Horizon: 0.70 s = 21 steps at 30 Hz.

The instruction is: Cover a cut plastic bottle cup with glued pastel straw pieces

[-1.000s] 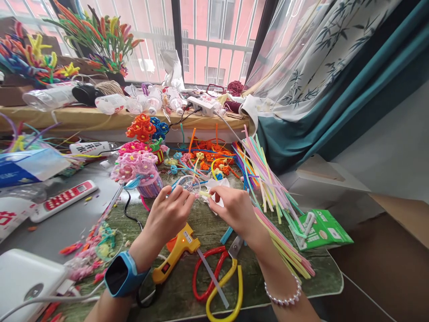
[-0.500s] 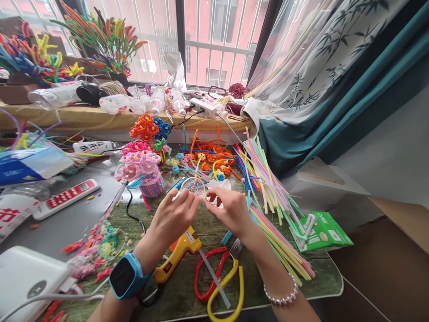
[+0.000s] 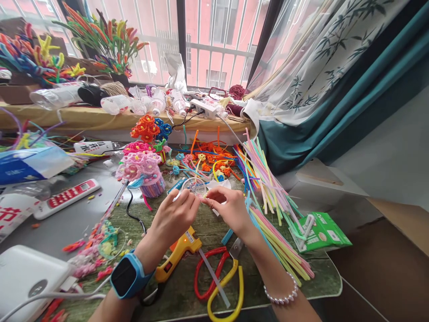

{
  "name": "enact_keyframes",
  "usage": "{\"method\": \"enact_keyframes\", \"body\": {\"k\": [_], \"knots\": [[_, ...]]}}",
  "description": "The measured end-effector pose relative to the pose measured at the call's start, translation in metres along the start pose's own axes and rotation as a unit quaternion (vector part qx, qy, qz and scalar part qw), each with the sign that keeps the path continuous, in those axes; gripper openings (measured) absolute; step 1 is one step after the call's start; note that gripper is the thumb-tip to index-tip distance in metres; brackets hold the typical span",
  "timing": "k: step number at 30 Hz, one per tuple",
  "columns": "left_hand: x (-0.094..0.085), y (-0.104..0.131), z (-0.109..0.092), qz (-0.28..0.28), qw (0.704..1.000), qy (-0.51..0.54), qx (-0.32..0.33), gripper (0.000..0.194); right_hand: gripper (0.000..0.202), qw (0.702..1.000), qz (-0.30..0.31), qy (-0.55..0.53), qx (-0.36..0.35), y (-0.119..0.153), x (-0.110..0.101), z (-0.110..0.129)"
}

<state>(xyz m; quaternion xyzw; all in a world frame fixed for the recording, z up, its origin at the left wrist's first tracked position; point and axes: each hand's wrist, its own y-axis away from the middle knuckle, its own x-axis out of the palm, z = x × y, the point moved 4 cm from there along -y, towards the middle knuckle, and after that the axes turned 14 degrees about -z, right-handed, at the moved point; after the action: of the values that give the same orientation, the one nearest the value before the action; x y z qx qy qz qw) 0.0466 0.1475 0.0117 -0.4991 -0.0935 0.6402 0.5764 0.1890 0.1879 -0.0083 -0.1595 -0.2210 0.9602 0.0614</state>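
Over the middle of the table, my left hand [image 3: 177,209] and my right hand [image 3: 228,206] meet at their fingertips. Both are closed in a pinch on a small pink piece of pipe cleaner [image 3: 201,197], mostly hidden by the fingers. Just behind them is a round clear plastic dish [image 3: 193,183], partly covered by my left fingers. A white paper scrap [image 3: 221,184] lies behind my right hand. Below the hands rest a yellow hot glue gun [image 3: 179,255], a glue stick at its rear, and scissors [image 3: 225,286] with one red and one yellow handle.
Bundles of pastel pipe cleaners [image 3: 271,179] lie to the right, beside a green packet [image 3: 325,231]. Pipe-cleaner flowers [image 3: 142,165] stand in a purple pot [image 3: 154,185] on the left. A white power bank [image 3: 31,279] with cables occupies the near left. Plastic bottles [image 3: 157,102] line the windowsill.
My right thumb and fingers have drawn closer together at the pink piece, and the right hand has shifted very slightly. My left hand stays nearly still.
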Motion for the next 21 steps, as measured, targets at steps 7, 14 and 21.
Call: {"method": "enact_keyframes", "body": {"k": [7,14,21], "knots": [[-0.002,0.000,0.000,-0.004,1.000,-0.012,0.004,0.024,0.037,0.992,0.009,-0.083,0.096,0.001,0.004,-0.003],[-0.006,-0.001,0.000,-0.016,1.000,-0.015,0.003,0.024,0.042,0.985,-0.001,-0.111,0.130,0.002,0.007,-0.009],[-0.010,-0.002,0.001,-0.037,0.999,-0.002,0.008,0.022,0.042,0.978,-0.001,-0.143,0.153,0.002,0.009,-0.012]]}}
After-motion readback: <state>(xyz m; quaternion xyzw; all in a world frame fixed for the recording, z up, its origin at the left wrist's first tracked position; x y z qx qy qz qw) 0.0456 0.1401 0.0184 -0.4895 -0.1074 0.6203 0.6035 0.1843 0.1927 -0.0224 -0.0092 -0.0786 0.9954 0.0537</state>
